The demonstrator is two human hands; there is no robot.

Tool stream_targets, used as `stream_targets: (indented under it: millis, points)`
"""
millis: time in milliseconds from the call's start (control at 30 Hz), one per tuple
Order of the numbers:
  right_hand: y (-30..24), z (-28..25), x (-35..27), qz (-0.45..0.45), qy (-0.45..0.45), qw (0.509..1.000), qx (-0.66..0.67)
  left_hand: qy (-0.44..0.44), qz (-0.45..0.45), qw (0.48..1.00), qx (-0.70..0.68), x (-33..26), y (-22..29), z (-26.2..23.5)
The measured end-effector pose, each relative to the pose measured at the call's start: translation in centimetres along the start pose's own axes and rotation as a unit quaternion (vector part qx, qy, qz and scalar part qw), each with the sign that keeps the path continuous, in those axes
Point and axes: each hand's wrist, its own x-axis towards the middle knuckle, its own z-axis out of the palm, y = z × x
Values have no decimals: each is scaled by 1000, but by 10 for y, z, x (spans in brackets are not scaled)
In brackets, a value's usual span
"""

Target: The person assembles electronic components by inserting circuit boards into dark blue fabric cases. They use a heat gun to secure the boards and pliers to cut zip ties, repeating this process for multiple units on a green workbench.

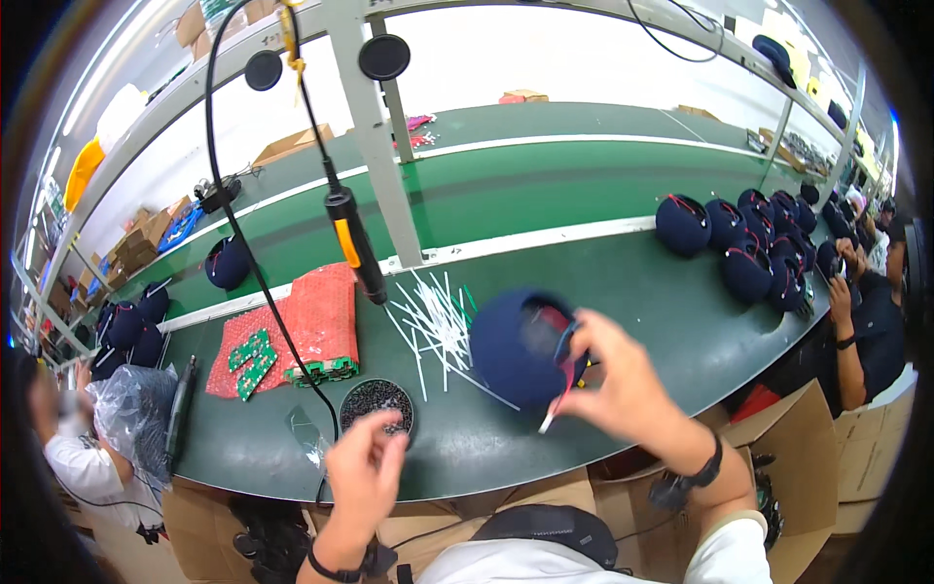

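My right hand (623, 380) grips the rim of a dark blue dome-shaped shell (511, 355), its open side turned toward the hand. Red wires with a white connector (547, 422) hang out of the shell's opening. Beside the near edge of the table, my left hand (365, 467) is over a round bowl of small black screws (377, 389). Its thumb and fingertips are drawn together and slightly blurred; whatever they hold is too small to make out. White thin strips (438, 326) lie in a loose pile left of the shell.
An electric screwdriver (352, 243) hangs on a cable above the table. Green circuit boards (255, 362) lie on red bubble wrap (326, 302). More blue shells (744, 268) cluster at the right, near a co-worker (866, 321). A metal post (375, 136) rises behind the strips.
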Motion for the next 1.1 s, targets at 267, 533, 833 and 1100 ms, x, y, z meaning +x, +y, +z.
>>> stream_targets:
  millis: [267,533,833,1100]
  points:
    - [171,5,211,50,157,954,-250,-62,135,989,21,-57,-47,40]
    - [238,33,304,104,108,946,-288,-44,179,983,-17,-60,-53,27]
    - [230,0,180,32,-178,962,-205,50,-69,996,-37,43,-40,-119]
    - [214,4,180,203,-270,885,-321,21,-57,940,335,287,-237,-172]
